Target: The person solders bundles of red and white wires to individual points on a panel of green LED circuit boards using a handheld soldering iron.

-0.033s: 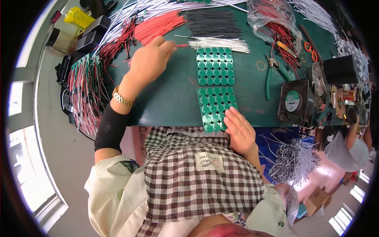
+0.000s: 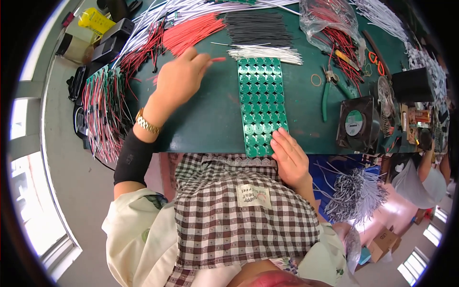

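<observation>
At left, the person's left arm rises from the lower left of the frame, a black sleeve [image 2: 131, 162] below a gold wristband [image 2: 147, 123]. The left hand [image 2: 179, 76], left of upper centre with its back showing, curls its fingers around red wire [image 2: 218, 60] — only the ends show, and the count is hard to make out. Mid-frame, green circuit boards [image 2: 262, 105] run down to the lower edge of the table [image 2: 205, 119]. The right hand [image 2: 290, 155] lays extended fingers on their lower right edge — its thumb is hidden, so any grip cannot be told.
</observation>
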A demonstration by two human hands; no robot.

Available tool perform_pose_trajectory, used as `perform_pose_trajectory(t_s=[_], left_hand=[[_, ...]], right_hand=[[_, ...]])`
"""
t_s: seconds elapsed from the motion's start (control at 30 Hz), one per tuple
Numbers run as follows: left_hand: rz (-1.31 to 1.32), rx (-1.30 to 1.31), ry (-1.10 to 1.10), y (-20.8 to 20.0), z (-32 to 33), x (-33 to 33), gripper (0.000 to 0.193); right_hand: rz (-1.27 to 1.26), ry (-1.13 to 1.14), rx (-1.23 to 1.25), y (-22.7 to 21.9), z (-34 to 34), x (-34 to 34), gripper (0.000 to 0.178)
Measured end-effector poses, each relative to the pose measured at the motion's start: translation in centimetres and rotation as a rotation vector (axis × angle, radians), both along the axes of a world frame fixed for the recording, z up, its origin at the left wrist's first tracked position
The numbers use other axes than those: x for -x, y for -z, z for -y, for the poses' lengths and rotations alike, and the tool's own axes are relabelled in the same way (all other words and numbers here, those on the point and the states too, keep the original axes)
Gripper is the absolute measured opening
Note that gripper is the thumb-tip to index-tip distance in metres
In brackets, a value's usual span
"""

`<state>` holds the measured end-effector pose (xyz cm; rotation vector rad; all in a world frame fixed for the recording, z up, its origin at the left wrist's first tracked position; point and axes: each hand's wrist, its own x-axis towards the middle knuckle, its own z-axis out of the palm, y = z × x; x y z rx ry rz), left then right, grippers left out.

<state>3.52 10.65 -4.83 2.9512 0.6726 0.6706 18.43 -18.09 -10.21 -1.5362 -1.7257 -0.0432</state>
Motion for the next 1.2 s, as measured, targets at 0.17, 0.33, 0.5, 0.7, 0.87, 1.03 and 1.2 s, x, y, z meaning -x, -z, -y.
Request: perform_pose_trajectory(t_s=[0.17,0.33,0.5,0.7,0.87,1.03,1.2], left_hand=[[-0.133,-0.117,-0.010,1.6,2.9,3.3,0.014],[-0.387,-0.173,-0.010,-2.4,4.0,5.7,0.018],[-0.732,-0.581,0.066,-5.7,3.3,5.7,0.013],[-1.113,-0.800,0.045,-0.2,3.8,2.8,0.006],[-0.161,-0.225,-0.093,-1.1,3.6,-2.0,0.007],[0.031,0.158,-0.061,2.2,2.9,-4.8,0.012],[0.251,0.339,-0.007,3.5,0.5,-5.2,0.014]], right_hand=[[0.161,0.036,0.141,-0.6,-0.5,0.1,0.034],[0.027,-0.022,0.140,-1.0,-0.5,-0.9,0.033],[0.010,-0.026,-0.054,-1.4,-0.1,-1.5,0.027],[-0.084,0.057,-0.152,-3.5,-0.1,-0.9,0.017],[-0.210,0.276,-0.073,-5.3,-4.9,-3.7,0.013],[-0.227,0.287,-0.008,-3.5,-11.5,-7.3,0.011],[-0.043,0.313,0.050,-2.8,-14.7,-9.6,0.014]])
